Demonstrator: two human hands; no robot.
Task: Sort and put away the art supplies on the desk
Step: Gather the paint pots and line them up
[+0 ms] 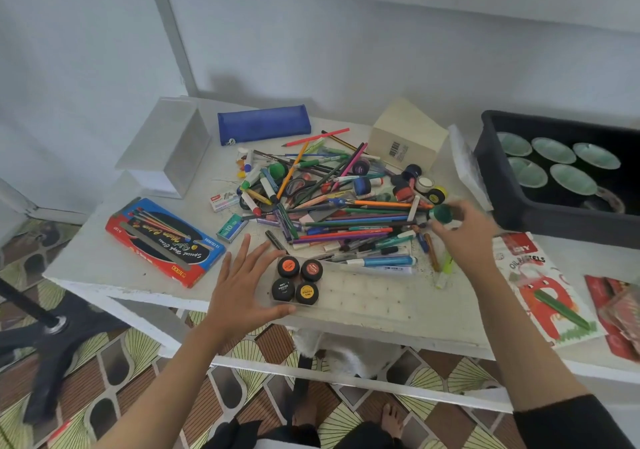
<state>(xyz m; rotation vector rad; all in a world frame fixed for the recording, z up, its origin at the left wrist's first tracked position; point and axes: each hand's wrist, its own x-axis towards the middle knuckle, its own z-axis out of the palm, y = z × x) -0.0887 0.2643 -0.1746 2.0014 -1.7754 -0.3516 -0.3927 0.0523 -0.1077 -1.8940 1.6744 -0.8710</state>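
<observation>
A heap of pencils, pens and markers (332, 206) covers the middle of the white desk (104, 265), with small paint jars mixed in. Near the front edge lies a clear tray (363, 294) holding several black poster paint jars (298, 280) at its left end. My left hand (242, 285) rests against the tray's left side with fingers spread and straight. At the heap's right edge my right hand (464, 230) grips a green-lidded paint jar (441, 213).
A blue pencil case (263, 123), a clear box (166, 147) and a cream box (407, 135) stand at the back. A Nikko colour-pencil box (162, 240) lies left. A dark bin (561, 178) with green cups sits right, an oil pastels box (540, 285) in front of it.
</observation>
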